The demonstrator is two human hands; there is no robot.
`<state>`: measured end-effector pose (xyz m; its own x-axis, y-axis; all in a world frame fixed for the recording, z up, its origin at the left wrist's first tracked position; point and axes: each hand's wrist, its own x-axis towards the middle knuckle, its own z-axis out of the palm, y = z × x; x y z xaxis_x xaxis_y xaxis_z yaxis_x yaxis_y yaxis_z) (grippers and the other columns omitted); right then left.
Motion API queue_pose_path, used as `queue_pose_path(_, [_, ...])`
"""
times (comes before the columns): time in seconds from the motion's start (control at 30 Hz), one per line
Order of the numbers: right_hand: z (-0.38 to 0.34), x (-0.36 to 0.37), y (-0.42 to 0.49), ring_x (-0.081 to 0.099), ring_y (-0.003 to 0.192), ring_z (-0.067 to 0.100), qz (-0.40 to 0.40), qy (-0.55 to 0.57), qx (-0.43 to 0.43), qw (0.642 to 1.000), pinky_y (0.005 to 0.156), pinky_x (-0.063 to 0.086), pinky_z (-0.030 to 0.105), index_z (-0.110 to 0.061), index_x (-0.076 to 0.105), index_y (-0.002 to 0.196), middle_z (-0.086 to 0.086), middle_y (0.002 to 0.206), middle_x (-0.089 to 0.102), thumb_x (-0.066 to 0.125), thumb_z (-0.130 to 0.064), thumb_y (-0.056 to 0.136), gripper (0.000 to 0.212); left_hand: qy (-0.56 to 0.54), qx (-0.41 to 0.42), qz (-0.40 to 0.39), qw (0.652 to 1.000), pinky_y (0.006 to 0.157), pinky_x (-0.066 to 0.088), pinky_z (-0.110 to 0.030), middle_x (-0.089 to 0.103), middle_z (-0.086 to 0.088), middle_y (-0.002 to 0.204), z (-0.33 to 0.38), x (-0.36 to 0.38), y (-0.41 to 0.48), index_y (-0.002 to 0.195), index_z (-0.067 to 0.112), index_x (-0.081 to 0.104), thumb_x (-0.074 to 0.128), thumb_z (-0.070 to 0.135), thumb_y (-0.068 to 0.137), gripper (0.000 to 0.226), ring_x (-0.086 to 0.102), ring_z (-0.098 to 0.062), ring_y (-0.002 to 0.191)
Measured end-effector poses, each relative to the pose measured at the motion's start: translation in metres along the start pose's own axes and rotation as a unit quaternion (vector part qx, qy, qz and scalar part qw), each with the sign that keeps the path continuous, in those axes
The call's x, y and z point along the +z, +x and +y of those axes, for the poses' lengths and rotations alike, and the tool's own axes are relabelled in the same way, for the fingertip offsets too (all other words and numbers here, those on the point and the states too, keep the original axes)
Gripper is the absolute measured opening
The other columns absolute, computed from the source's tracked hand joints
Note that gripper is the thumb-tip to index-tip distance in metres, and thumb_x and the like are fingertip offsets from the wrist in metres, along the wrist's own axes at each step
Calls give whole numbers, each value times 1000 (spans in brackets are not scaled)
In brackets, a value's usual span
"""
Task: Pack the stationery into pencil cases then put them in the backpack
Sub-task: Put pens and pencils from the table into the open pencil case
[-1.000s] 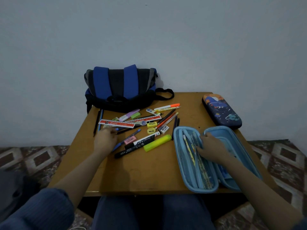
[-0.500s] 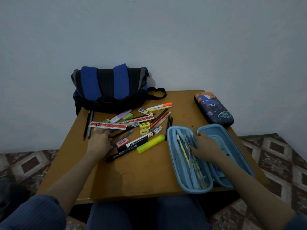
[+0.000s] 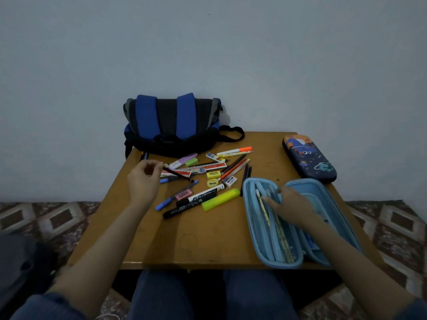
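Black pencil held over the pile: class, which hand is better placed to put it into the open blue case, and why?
Left. The left hand pinches the black pencil above the pile, while the right hand rests flat on the open blue case, probably steadying it.

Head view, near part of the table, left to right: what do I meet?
left hand pinching a dark pen → pink eraser → yellow highlighter → open blue pencil case, with the right hand resting in it.
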<state>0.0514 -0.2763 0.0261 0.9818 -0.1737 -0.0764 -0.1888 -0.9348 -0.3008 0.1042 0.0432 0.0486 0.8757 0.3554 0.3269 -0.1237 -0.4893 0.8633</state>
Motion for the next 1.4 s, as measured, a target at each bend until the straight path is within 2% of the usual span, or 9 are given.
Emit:
queue_pose_path(0.1, [-7, -2, -2, 47, 75, 19, 0, -7, -6, 1000, 62, 39, 27, -15, 45, 88, 8, 97, 47, 56, -52, 85, 39, -41, 33, 35, 998, 63, 40, -12, 60, -1, 82, 23, 0, -2, 90, 11, 63, 59, 24, 90, 13, 55, -13, 79])
queue_pose_path(0.2, [-8, -2, -9, 51, 88, 22, -12, 17, -10, 1000, 76, 45, 32, -22, 35, 67, 9, 102, 46, 61, -33, 84, 32, -62, 74, 47, 994, 64, 41, -6, 61, 4, 81, 49, 4, -7, 91, 14, 64, 61, 24, 89, 10, 55, -5, 73])
queue_pose_path(0.33, [-6, -3, -12, 47, 120, 26, 3, 67, -9, 998, 87, 44, 34, -9, 55, 77, 5, 98, 54, 59, -22, 87, 17, -119, 64, 18, 991, 68, 48, -14, 62, 6, 77, 77, 19, -20, 87, 16, 65, 63, 24, 87, 8, 59, -5, 72])
queue_pose_path(0.43, [-5, -7, -11, 60, 98, 31, 8, 103, -11, 995, 69, 42, 26, 3, 66, 79, 4, 70, 55, 59, -13, 85, 19, -188, -5, -31, 982, 66, 52, -18, 66, -3, 79, 88, 44, -34, 88, 13, 66, 63, 22, 87, 10, 63, -13, 73])
queue_pose_path(0.67, [2, -7, -2, 47, 54, 11, -8, 117, -20, 993, 45, 33, 17, -8, 57, 63, 9, 69, 61, 61, -11, 84, 22, -206, -101, -110, 967, 58, 54, -15, 64, -5, 73, 82, 107, -65, 87, 3, 65, 62, 14, 88, 11, 64, -13, 63])
queue_pose_path(0.87, [2, -8, -1, 56, 70, 17, -17, 122, -12, 992, 58, 41, 22, -13, 53, 58, 11, 75, 65, 62, -15, 85, 29, -151, -168, -187, 956, 66, 58, -34, 61, -6, 74, 74, 140, -77, 96, 6, 55, 66, 10, 85, 16, 63, -13, 57])
queue_pose_path(1.0, [5, -9, -1, 54, 71, 15, -15, 134, -7, 991, 64, 40, 22, -16, 51, 56, 7, 76, 63, 63, -16, 84, 31, -17, -54, -238, 969, 61, 53, -23, 58, 0, 74, 77, 154, -95, 91, 9, 54, 71, 14, 80, 21, 60, -12, 64])
queue_pose_path(1.2, [6, -10, -4, 52, 59, 15, -6, 150, -10, 989, 53, 39, 24, 3, 68, 76, 6, 70, 61, 62, -19, 87, 25, 156, 61, -405, 899, 71, 45, -16, 70, -7, 105, 72, 151, -99, 107, 6, 70, 59, 9, 88, 22, 64, -16, 88])
queue_pose_path(1.4, [20, -8, -3, 65, 89, 32, 52, 130, 13, 990, 75, 54, 37, 9, 67, 92, 21, 94, 70, 60, -13, 86, 24, 67, -69, -436, 895, 79, 57, -35, 71, -17, 90, 74, 147, -109, 90, 0, 70, 55, 11, 93, 19, 66, -22, 72])
